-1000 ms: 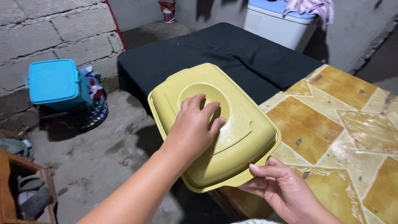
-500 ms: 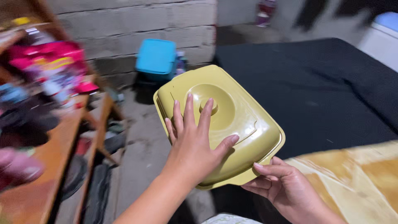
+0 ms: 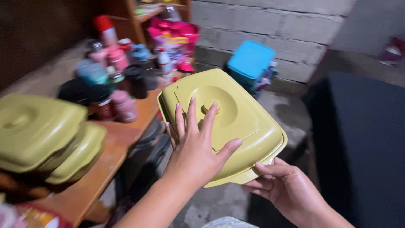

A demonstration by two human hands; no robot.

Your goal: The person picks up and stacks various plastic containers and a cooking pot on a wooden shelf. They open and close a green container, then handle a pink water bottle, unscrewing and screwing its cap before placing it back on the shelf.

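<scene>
Biggest thing in view is the wooden table (image 3: 122,139) on the left, running from near to far and packed with stuff. At its near end sits a stack of yellow-green containers (image 3: 42,135), same colour as the one being carried. Right side of the scene is a big dark slab (image 3: 363,139), too dim to say what it is. Far back there's a block wall (image 3: 270,21) with a blue box (image 3: 251,59) on the floor against it.

In the middle, held up in the air over the floor just right of the table edge, is the dish (image 3: 228,122), yellow-green, lidded, tilted a bit. The left hand (image 3: 198,145) lies flat on the lid, fingers spread, thumb out along the near side. The right hand (image 3: 282,185) cups it from underneath at the near right corner, fingers curled under the rim.

Smaller bits: a pink bag (image 3: 175,40) and a blurry bunch of bottles and jars (image 3: 112,76) at the table's far end.
</scene>
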